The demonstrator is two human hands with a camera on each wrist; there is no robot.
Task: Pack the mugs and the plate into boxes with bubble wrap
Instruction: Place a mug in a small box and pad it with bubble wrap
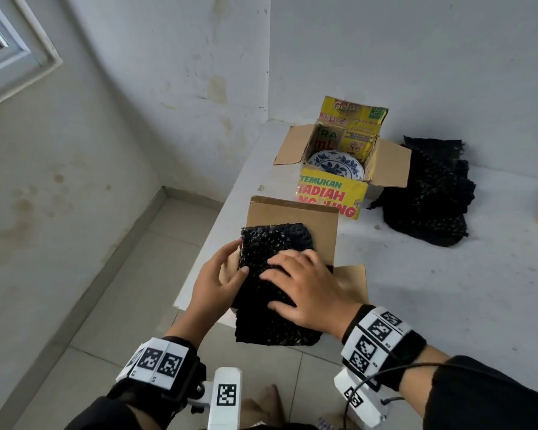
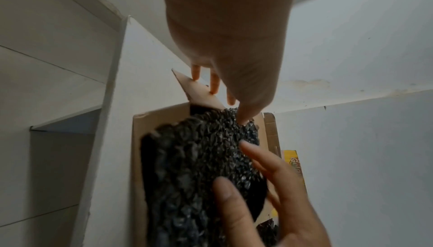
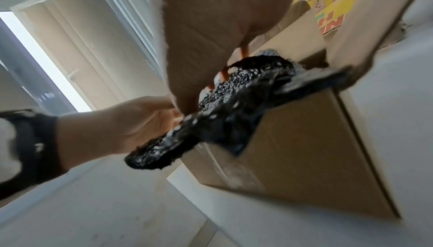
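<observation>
A plain cardboard box (image 1: 308,218) stands open at the table's near left corner. A sheet of black bubble wrap (image 1: 274,243) lies across its opening and hangs over the near side (image 3: 234,103). My left hand (image 1: 218,280) is at the sheet's left edge, thumb on top and straight fingers (image 2: 215,80) touching a box flap. Spread flat on top of the wrap, my right hand (image 1: 305,290) presses it down (image 2: 269,195). Whatever is in this box is hidden under the wrap. Farther back, a blue and white plate (image 1: 336,166) lies inside an open yellow box (image 1: 326,193).
A pile of black bubble wrap (image 1: 429,197) lies right of the yellow box on the white table (image 1: 448,290). The table's left edge drops to a tiled floor (image 1: 137,290) just beside the plain box. Walls close the corner behind; a window (image 1: 7,41) is upper left.
</observation>
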